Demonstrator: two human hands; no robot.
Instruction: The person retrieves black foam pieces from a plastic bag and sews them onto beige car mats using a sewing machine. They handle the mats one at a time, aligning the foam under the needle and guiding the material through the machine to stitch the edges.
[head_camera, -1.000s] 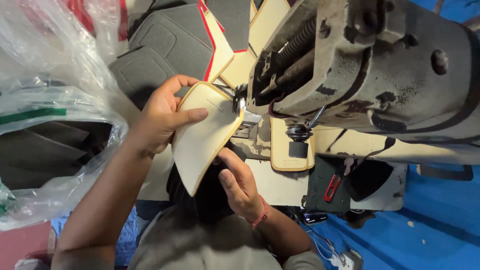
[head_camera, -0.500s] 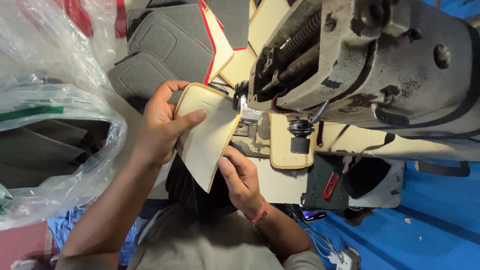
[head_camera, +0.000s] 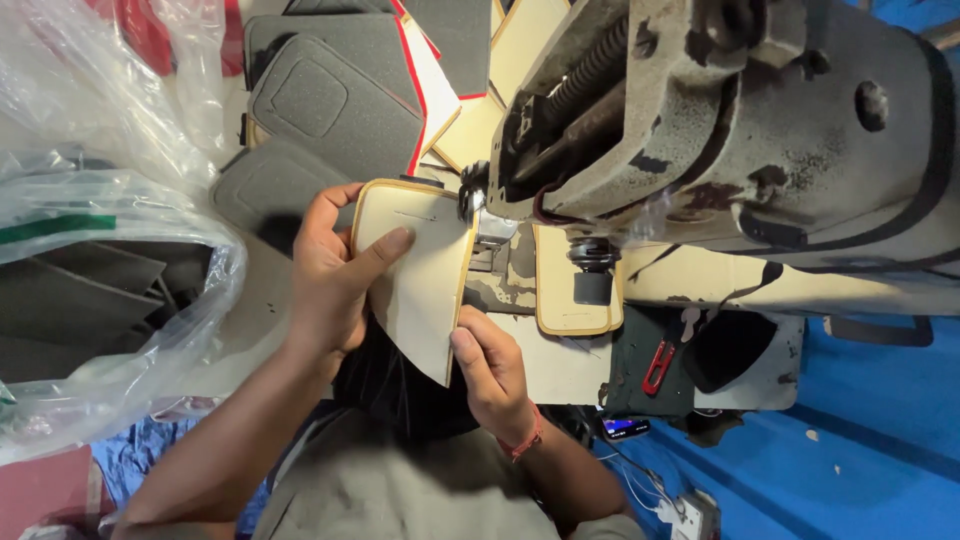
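Note:
A cream panel with a tan stitched border (head_camera: 420, 285) lies under the needle of a worn industrial sewing machine (head_camera: 720, 130). My left hand (head_camera: 335, 270) grips the panel's left edge, thumb pressed flat on its face. My right hand (head_camera: 492, 370) pinches the panel's lower right edge, just below the needle area (head_camera: 470, 205). The panel's top right corner meets the presser foot.
Grey padded panels with red edging (head_camera: 340, 100) are stacked behind the machine. A clear plastic bag of dark pieces (head_camera: 90, 290) sits at the left. Another cream bordered piece (head_camera: 570, 300) lies on the table under the machine, near red-handled snips (head_camera: 657, 367). Blue floor lies at the right.
The panel has turned and slid so that its top edge sits farther left of the needle. My left hand shifted along with it; my right hand stayed at the lower edge.

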